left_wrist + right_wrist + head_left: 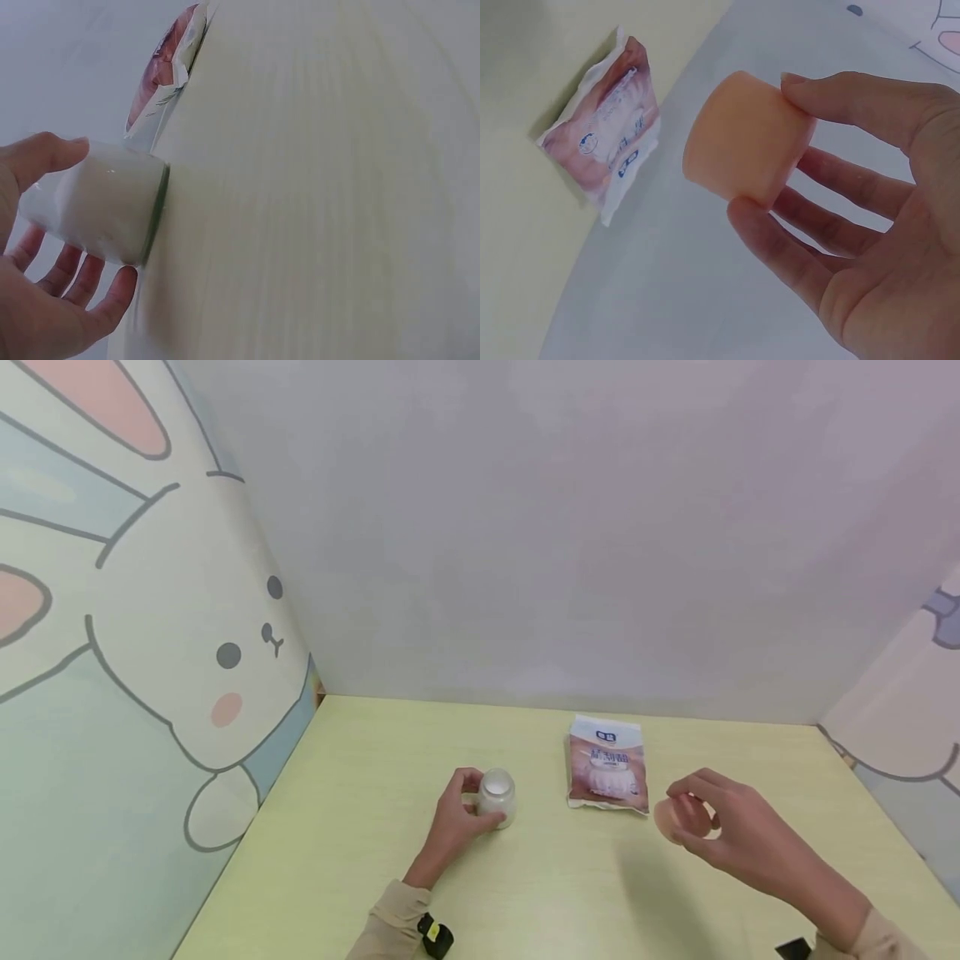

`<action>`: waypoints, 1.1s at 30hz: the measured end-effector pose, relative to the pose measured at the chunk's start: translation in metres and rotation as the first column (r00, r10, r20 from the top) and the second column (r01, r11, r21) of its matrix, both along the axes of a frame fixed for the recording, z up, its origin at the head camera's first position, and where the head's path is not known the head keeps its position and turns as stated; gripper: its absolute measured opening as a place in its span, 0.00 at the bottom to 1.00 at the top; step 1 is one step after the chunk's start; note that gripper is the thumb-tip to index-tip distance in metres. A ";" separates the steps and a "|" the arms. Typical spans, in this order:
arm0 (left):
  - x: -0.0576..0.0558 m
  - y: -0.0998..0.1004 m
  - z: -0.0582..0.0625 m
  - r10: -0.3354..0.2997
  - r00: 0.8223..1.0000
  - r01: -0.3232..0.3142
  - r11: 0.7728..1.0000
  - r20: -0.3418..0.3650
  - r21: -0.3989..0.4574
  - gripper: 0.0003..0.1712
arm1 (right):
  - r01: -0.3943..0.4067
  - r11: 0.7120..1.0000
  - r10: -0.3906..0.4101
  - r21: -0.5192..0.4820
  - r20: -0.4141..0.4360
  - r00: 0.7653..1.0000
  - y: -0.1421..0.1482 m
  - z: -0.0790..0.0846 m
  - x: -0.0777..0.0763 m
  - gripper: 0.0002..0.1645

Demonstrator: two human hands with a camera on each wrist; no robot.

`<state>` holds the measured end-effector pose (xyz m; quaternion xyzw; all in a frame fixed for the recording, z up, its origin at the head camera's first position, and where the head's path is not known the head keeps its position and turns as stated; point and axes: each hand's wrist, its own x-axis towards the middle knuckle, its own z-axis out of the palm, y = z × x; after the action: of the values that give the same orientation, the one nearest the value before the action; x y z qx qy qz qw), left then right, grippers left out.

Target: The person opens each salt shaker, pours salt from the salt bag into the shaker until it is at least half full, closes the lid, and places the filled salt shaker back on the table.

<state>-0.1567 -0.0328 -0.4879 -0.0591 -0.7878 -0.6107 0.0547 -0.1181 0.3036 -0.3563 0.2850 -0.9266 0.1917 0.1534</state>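
Observation:
My left hand grips a small clear glass jar, thumb on one side and fingers curled round the other. The jar stands upright on the table, and white contents show through its glass in the left wrist view. Out to the right, my right hand holds a peach-orange, cup-shaped cap above the table, between the thumb and fingertips. A white and brownish-pink printed bag lies between the two hands, farther back.
The pale yellow table runs back to a plain grey wall. A panel with a cartoon rabbit borders the left side, and another printed panel borders the right.

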 end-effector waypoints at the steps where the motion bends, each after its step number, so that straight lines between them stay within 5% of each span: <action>1: -0.002 0.000 -0.004 0.006 1.000 -0.006 1.000 0.002 -0.012 0.34 | -0.005 1.000 0.005 0.002 0.002 1.000 -0.002 0.001 -0.002 0.21; 6: -0.002 0.000 -0.007 0.010 1.000 -0.011 1.000 -0.008 -0.027 0.34 | -0.032 0.999 0.032 0.010 0.003 0.999 -0.010 0.007 -0.009 0.22; 14: 0.012 0.002 0.021 -0.018 0.999 0.018 1.000 -0.051 0.000 0.32 | -0.065 0.998 0.065 -0.009 0.005 0.998 -0.022 0.015 -0.017 0.21; 25: -0.004 -0.001 -0.011 -0.007 0.998 0.004 0.999 -0.062 -0.053 0.33 | -0.104 0.994 0.104 -0.029 -0.007 0.995 -0.033 0.024 -0.032 0.20; 33: -0.002 -0.001 -0.006 -0.017 0.999 0.015 0.999 -0.049 -0.032 0.33 | -0.138 0.989 0.140 -0.043 0.049 0.989 -0.048 0.032 -0.041 0.20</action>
<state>-0.1585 -0.0338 -0.4943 -0.0810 -0.7952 -0.5970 0.0682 -0.1593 0.2553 -0.3245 0.3407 -0.9041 0.2277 0.1211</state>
